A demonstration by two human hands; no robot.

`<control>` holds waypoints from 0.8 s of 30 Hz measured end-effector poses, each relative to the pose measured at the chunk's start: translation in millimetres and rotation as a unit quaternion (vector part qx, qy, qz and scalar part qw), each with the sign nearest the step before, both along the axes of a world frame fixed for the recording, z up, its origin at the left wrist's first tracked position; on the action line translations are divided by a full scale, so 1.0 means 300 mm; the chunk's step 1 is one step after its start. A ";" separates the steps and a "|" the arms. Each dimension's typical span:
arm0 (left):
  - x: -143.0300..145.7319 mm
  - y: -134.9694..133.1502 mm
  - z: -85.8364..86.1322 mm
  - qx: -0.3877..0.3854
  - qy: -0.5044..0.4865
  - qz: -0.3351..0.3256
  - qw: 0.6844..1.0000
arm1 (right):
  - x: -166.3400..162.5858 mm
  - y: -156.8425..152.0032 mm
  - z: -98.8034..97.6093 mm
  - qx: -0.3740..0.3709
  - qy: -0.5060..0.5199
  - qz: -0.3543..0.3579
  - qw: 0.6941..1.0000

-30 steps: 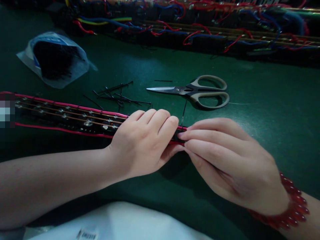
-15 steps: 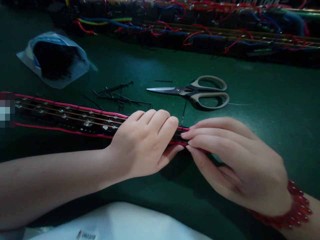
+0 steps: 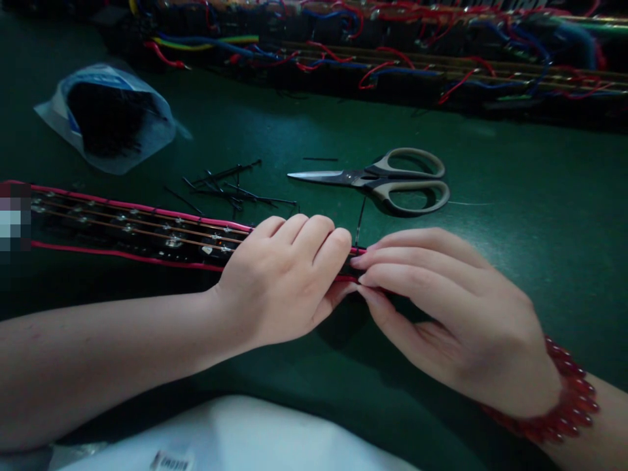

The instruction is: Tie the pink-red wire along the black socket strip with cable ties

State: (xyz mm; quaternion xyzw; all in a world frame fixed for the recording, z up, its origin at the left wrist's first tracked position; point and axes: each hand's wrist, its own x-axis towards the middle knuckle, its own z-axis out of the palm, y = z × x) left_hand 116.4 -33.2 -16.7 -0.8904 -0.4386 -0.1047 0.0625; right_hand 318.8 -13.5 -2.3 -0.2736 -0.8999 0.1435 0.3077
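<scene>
My left hand (image 3: 284,281) is closed over a long black strip of soldered parts (image 3: 132,226), edged by red wires (image 3: 98,251) and crossed by thin copper-coloured rods. Close beside it, my right hand (image 3: 451,314) has its fingertips pinched at the red wire on the strip's near edge. A black cable tie (image 3: 360,222) stands up from the strip between the two hands, its tail pointing away from me. What lies under my left palm and between my right fingertips is hidden. A red bead bracelet (image 3: 572,396) circles my right wrist.
Scissors (image 3: 350,178) with grey and black handles lie just beyond my hands. Several loose cable ties (image 3: 230,186) are scattered to their left. An open clear bag (image 3: 157,134) of black ties stands farther left. Wired assemblies (image 3: 392,65) line the back of the green table (image 3: 540,176).
My right hand has slid slightly left, closer to my left hand, along the strip. My left hand and the strip have stayed almost still.
</scene>
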 end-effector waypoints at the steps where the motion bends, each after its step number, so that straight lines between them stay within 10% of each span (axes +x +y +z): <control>1: 0.001 0.000 0.000 0.001 0.001 0.001 1.000 | 0.001 0.000 0.000 0.000 0.002 0.000 1.000; 24: -0.015 -0.064 0.043 0.103 -0.184 -0.119 0.970 | 0.028 -0.017 -0.018 0.093 -0.031 0.061 0.993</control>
